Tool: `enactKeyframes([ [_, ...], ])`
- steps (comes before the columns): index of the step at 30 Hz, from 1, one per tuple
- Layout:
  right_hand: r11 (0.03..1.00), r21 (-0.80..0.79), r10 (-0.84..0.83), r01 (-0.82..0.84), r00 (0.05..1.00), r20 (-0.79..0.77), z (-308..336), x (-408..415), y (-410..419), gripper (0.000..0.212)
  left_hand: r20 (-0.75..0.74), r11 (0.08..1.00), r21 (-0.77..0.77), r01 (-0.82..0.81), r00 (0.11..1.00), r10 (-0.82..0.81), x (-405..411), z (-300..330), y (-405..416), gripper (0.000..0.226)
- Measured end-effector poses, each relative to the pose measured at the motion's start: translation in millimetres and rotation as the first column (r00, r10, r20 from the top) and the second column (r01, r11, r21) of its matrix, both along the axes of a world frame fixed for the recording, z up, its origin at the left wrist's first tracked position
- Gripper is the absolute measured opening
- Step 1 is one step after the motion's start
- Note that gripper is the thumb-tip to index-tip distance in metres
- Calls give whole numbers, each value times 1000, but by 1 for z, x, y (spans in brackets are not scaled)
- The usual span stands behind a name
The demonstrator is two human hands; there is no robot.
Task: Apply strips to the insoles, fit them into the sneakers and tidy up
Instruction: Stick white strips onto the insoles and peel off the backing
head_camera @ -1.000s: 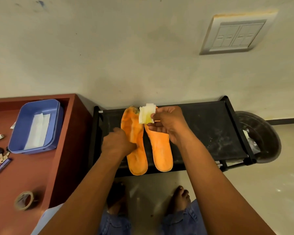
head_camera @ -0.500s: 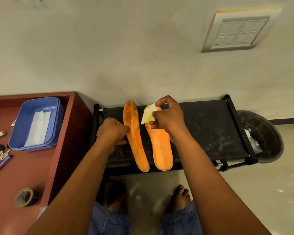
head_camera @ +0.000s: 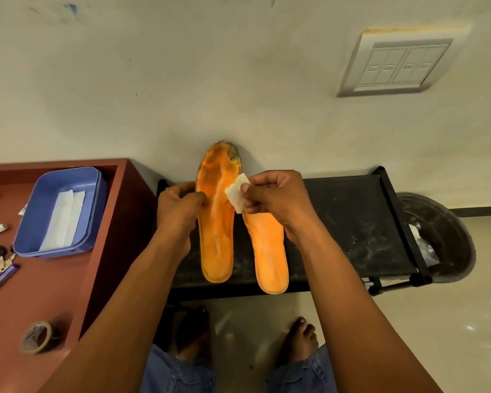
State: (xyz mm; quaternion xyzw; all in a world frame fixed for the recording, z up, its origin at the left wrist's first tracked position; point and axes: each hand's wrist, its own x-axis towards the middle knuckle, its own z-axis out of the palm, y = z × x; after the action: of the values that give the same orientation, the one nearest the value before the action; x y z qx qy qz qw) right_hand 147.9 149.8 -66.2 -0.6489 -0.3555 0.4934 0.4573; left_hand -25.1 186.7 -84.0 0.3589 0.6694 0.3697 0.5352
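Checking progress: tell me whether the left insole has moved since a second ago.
Yes. The left insole has tipped up, toe now against the wall above the black rack, held by the left hand.

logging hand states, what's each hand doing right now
Left hand: fingers curled on the edge of the left insole, holding it.
Right hand: pinching a white strip.

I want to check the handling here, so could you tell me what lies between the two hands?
In the head view, the left insole lies between the left hand and right hand, beside the white strip the right hand pinches.
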Motion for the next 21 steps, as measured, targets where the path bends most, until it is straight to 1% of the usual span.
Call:
enactKeyframes([
  [2, 1000, 11, -10, 8, 979, 203, -7, -1, 1, 13, -8, 997, 28, 68, 998, -67, 7, 0, -1, 27],
  [3, 1000, 22, -16, 10, 961, 276, -9, -2, 1, 9, -6, 995, 42, 90, 996, -90, 9, 1, -3, 22],
  [4, 999, 31, -19, 9, 948, 316, -10, -3, 2, 7, 1, 993, 50, 105, 994, -106, 11, 2, -4, 18],
  [6, 999, 46, -25, 10, 944, 328, -11, -4, 3, 9, 30, 991, 60, 120, 992, -121, 13, 3, -6, 14],
  [10, 995, 86, -87, 60, 925, 370, -11, -8, 4, 13, 82, 991, 53, 123, 988, -128, 18, 8, -8, 19],
  [12, 988, 114, -138, 101, 911, 389, -11, -10, 4, 16, 133, 991, 19, 133, 982, -134, 20, 11, -10, 19],
  [14, 983, 140, -167, 121, 906, 388, -10, -12, 4, 20, 212, 990, -32, 134, 969, -124, 21, 14, -11, 29],
  [15, 981, 150, -173, 124, 907, 383, -9, -13, 4, 19, 244, 989, -57, 136, 962, -118, 22, 16, -12, 33],
  [17, 977, 182, -175, 111, 904, 389, -7, -16, 3, 15, 292, 987, -76, 139, 950, -111, 22, 20, -15, 34],
  [21, 976, 205, -164, 78, 880, 446, -7, -24, 0, 10, 333, 992, -58, 116, 939, -91, 23, 22, -17, 35],
])
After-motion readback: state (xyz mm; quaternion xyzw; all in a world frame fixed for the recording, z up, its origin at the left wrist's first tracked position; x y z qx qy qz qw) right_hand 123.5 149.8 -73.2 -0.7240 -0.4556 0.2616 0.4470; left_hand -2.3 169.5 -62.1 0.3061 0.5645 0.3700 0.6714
